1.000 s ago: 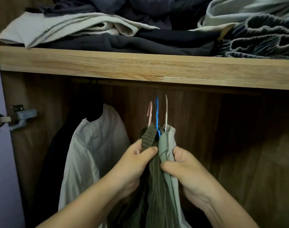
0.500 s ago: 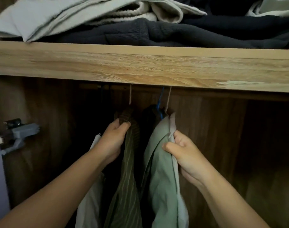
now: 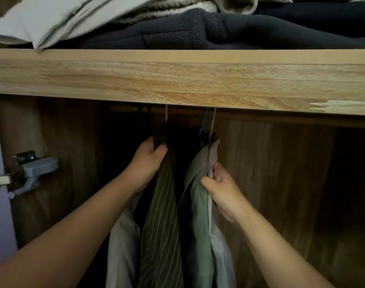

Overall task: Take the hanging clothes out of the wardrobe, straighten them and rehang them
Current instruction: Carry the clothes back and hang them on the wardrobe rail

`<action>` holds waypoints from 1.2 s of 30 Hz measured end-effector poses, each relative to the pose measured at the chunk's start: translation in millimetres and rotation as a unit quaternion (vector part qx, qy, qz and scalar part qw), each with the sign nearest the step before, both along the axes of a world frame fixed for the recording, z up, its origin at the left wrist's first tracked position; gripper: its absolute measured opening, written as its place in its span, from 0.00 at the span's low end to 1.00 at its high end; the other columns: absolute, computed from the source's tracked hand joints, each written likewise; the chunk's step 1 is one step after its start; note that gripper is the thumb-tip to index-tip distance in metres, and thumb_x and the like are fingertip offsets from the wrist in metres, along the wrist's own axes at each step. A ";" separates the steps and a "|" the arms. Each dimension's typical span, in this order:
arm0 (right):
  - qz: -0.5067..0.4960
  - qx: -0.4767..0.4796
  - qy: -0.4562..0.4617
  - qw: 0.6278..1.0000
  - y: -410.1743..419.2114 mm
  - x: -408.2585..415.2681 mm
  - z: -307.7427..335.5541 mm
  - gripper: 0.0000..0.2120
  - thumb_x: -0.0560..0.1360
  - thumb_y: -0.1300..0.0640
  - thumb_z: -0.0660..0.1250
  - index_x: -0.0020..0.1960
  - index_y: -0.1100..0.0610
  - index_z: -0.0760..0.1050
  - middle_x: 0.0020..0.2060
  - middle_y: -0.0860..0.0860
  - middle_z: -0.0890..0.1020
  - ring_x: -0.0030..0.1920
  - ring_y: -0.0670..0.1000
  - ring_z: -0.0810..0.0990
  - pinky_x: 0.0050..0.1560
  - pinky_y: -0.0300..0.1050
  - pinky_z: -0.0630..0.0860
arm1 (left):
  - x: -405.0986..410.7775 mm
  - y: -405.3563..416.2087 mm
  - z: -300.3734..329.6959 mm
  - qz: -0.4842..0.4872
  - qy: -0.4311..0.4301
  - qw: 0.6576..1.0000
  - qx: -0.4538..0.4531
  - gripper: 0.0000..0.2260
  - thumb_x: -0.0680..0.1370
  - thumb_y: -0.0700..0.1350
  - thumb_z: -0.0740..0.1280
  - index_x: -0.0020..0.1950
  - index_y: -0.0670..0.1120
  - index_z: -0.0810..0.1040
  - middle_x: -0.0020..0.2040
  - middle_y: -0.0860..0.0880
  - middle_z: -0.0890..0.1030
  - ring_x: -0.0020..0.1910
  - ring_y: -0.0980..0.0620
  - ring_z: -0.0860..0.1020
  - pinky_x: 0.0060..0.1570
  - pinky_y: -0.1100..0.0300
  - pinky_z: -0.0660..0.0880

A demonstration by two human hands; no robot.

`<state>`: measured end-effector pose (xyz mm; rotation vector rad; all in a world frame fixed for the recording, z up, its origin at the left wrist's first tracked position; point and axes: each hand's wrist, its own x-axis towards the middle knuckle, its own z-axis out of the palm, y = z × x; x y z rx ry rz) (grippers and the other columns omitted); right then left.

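While the left hand [image 3: 148,161] curls its fingers round the top of the striped shirt [image 3: 162,215], gripping it just below the hanger neck, the right hand [image 3: 220,190] pinches the front edge of the green shirt [image 3: 199,204], thumb on the near side, fingers tucked behind the cloth! Both arms reach up and in from below, left from the lower left corner, right from the lower right. Striped shirt hangs straight down, dark olive with thin pale lines, and a dark gap sits between it and the green one. Tight against the green shirt's right side hangs a pale shirt [image 3: 215,154], its collar poking up above the right hand's fingers. Up top, a pink hook [image 3: 166,114] rises from the striped shirt to the rail [image 3: 125,109], and a blue hook [image 3: 203,125] and another pale hook [image 3: 213,123] climb side by side from the right-hand pair. Left of the striped shirt, low down, a white shirt [image 3: 121,246] hangs partly behind the left forearm. Above it all runs the wooden shelf [image 3: 177,80], its front edge chipped at the far right, piled with folded clothes [image 3: 198,28], grey, cream and dark ribbed knit. On the left wall, a metal hinge [image 3: 31,171] juts out.
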<state>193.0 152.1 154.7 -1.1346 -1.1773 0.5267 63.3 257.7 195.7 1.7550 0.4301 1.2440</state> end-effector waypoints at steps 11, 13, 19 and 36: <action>-0.033 -0.031 -0.066 0.997 17.8 8.4 -3.8 0.25 0.76 0.70 0.59 0.70 0.55 0.64 0.61 0.52 0.77 0.60 0.48 0.76 0.64 0.43 0.71 | 26.8 21.8 -10.2 0.130 0.085 0.984 0.084 0.09 0.81 0.41 0.57 0.58 0.43 0.72 0.42 0.53 0.74 0.41 0.58 0.73 0.31 0.72 0.65; -0.039 -0.038 -0.069 0.996 21.5 9.1 -2.6 0.24 0.75 0.70 0.59 0.69 0.55 0.65 0.61 0.52 0.77 0.60 0.49 0.76 0.64 0.45 0.71 | 27.7 28.9 -7.7 0.146 0.099 0.981 0.084 0.11 0.81 0.41 0.56 0.60 0.41 0.72 0.47 0.50 0.75 0.47 0.52 0.75 0.36 0.66 0.67; -0.048 -0.071 -0.075 0.994 35.6 7.0 4.9 0.23 0.76 0.69 0.59 0.70 0.58 0.65 0.61 0.54 0.77 0.60 0.51 0.76 0.65 0.48 0.71 | 21.6 40.8 -6.9 0.123 0.212 0.968 0.046 0.16 0.82 0.43 0.54 0.70 0.44 0.66 0.61 0.49 0.72 0.53 0.53 0.70 0.51 0.63 0.66; -0.039 -0.161 -0.097 0.981 51.3 -27.2 15.8 0.38 0.66 0.52 0.65 0.74 0.58 0.59 0.67 0.55 0.71 0.64 0.54 0.72 0.67 0.51 0.70 | -28.0 10.2 -10.1 0.145 0.234 0.961 0.002 0.07 0.79 0.38 0.60 0.44 0.45 0.75 0.42 0.47 0.76 0.41 0.52 0.75 0.37 0.64 0.71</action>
